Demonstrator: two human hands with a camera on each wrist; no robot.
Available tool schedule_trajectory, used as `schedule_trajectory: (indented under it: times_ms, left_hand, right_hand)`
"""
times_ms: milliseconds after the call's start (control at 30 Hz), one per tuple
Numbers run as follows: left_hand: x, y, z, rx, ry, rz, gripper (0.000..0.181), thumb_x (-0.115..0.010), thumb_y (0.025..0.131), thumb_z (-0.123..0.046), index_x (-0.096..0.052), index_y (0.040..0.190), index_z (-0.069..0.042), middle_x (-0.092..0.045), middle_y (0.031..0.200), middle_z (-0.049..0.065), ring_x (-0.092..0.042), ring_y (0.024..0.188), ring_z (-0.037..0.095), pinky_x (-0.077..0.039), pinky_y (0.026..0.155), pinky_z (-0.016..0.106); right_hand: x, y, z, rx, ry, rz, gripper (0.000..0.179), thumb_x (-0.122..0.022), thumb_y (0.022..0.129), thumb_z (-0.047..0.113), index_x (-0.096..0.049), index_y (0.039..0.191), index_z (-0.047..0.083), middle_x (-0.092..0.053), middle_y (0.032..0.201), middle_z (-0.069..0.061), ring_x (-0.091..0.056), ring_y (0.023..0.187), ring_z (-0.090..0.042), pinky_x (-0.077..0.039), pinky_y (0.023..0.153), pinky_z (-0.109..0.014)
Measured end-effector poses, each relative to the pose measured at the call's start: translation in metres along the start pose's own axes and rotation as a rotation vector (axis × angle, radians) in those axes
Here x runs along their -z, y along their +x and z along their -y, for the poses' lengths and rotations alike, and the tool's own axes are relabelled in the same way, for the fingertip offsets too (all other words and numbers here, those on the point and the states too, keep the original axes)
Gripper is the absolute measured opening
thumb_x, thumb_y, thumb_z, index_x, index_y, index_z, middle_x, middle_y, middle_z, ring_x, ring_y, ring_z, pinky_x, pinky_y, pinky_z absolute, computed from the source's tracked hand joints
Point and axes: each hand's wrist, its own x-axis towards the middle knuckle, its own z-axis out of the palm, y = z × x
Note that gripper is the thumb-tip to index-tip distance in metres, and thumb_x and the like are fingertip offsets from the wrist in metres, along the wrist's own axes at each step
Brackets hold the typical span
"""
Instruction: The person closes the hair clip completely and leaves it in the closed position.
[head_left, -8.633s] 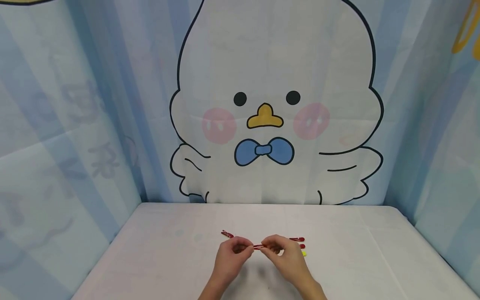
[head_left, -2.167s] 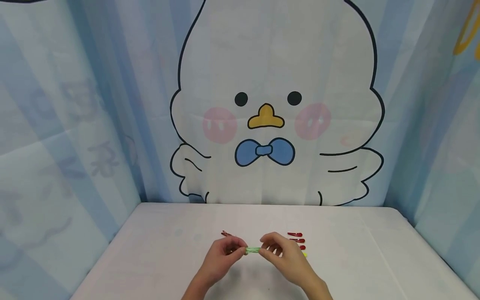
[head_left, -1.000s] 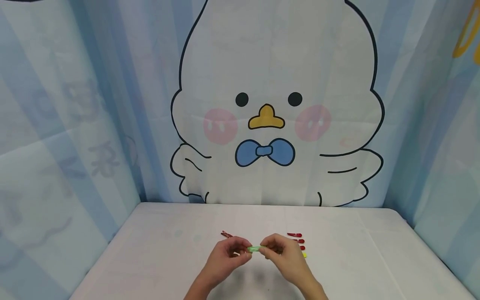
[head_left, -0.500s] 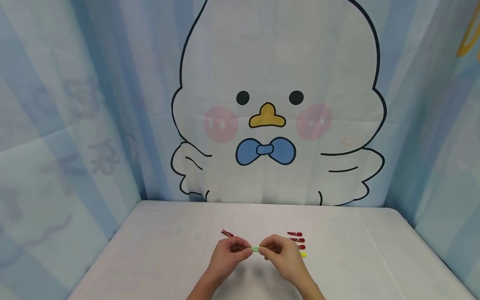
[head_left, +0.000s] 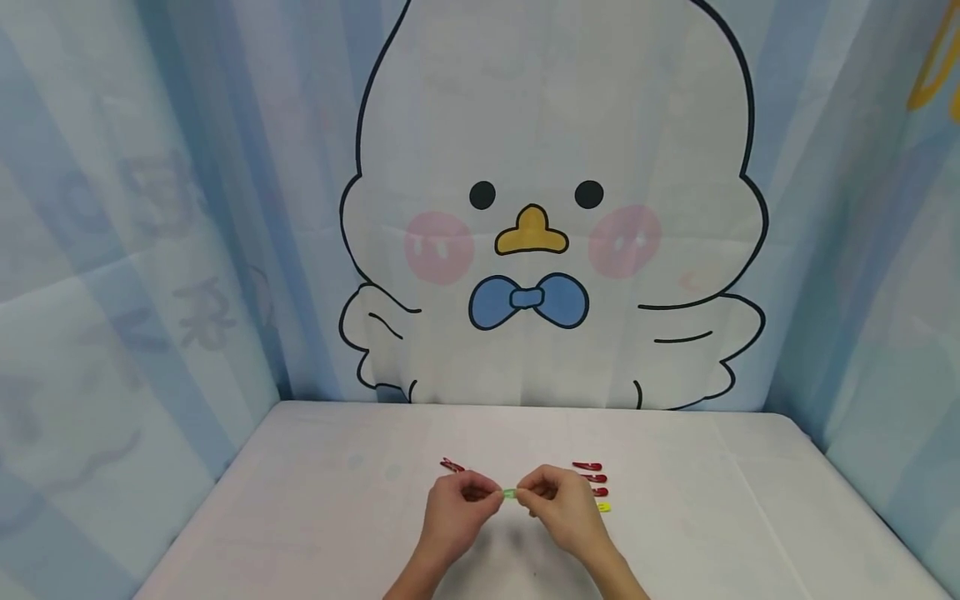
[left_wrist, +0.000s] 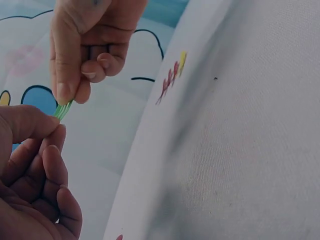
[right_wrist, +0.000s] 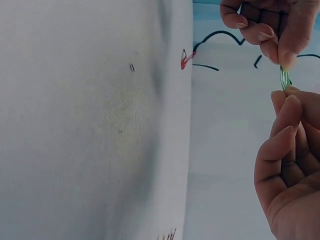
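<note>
Between my two hands is a small green snap hair clip (head_left: 509, 493), held above the table. The left hand (head_left: 459, 508) pinches one end with thumb and fingertip, and the right hand (head_left: 564, 508) pinches the other. The wrist views show the green clip (left_wrist: 62, 111) up close, its thin bars lying side by side and both ends covered by fingertips. Beyond the left hand lies a red hair clip (head_left: 452, 465); in the right wrist view this red clip (right_wrist: 186, 60) has its arms spread apart.
To the right of the right hand, three red hair clips (head_left: 588, 467) and a yellow one (head_left: 604, 507) lie in a row, some partly hidden by that hand. A white cloth covers the table (head_left: 720, 517). A printed curtain (head_left: 525, 358) hangs behind it.
Earlier both hands held a red clip; later a green one is held, and the right row has one more red clip. Lately the hands have drawn together, with less green showing.
</note>
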Motion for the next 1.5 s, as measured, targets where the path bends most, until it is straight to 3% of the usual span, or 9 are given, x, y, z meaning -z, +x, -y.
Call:
schedule_trajectory:
  times_ms: [267,533,800,1133,1500]
  left_hand:
    - [0.001,0.001,0.007,0.02,-0.078,0.025,0.009,-0.078,0.083,-0.006,-0.073,0.091,-0.004,-0.068,0.08,0.0,-0.064,0.075,0.014,-0.053,0.068,0.031]
    - [0.006,0.003,0.009,0.119,-0.155,0.096,0.02,-0.076,0.089,-0.014,-0.072,0.103,-0.001,-0.069,0.084,0.002,-0.059,0.076,0.016,-0.048,0.069,0.031]
    - [0.014,0.006,0.016,0.086,-0.156,0.183,0.021,-0.073,0.092,-0.013,-0.07,0.108,0.001,-0.07,0.089,0.002,-0.061,0.079,0.016,-0.05,0.073,0.034]
    - [0.027,0.011,0.021,0.028,-0.107,0.168,0.021,-0.071,0.094,-0.012,-0.069,0.111,0.0,-0.069,0.091,0.002,-0.062,0.082,0.017,-0.052,0.076,0.035]
    - [0.047,0.025,0.036,0.014,-0.055,0.104,0.021,-0.071,0.093,-0.011,-0.068,0.111,0.0,-0.068,0.095,0.004,-0.062,0.086,0.018,-0.05,0.073,0.031]
  right_hand:
    - [0.001,-0.001,-0.001,0.048,0.008,0.024,0.007,-0.078,0.087,0.005,-0.072,0.091,0.006,-0.067,0.076,0.003,-0.063,0.065,-0.012,-0.051,0.06,-0.025]
    - [0.004,-0.003,0.001,0.17,-0.138,0.089,0.013,-0.08,0.084,0.006,-0.074,0.095,0.008,-0.07,0.083,0.006,-0.061,0.071,-0.006,-0.053,0.067,-0.025]
    - [0.008,0.002,-0.003,0.236,-0.242,0.116,0.013,-0.081,0.084,0.006,-0.074,0.094,0.011,-0.068,0.084,0.01,-0.057,0.071,-0.004,-0.049,0.065,-0.026]
    - [0.014,0.005,-0.015,0.292,-0.224,0.065,0.013,-0.083,0.082,0.007,-0.075,0.091,0.012,-0.064,0.081,0.013,-0.055,0.07,-0.002,-0.047,0.063,-0.025]
    - [0.029,0.011,-0.021,0.248,-0.267,0.045,0.011,-0.082,0.083,0.008,-0.075,0.089,0.013,-0.064,0.078,0.014,-0.053,0.067,-0.002,-0.046,0.06,-0.025]
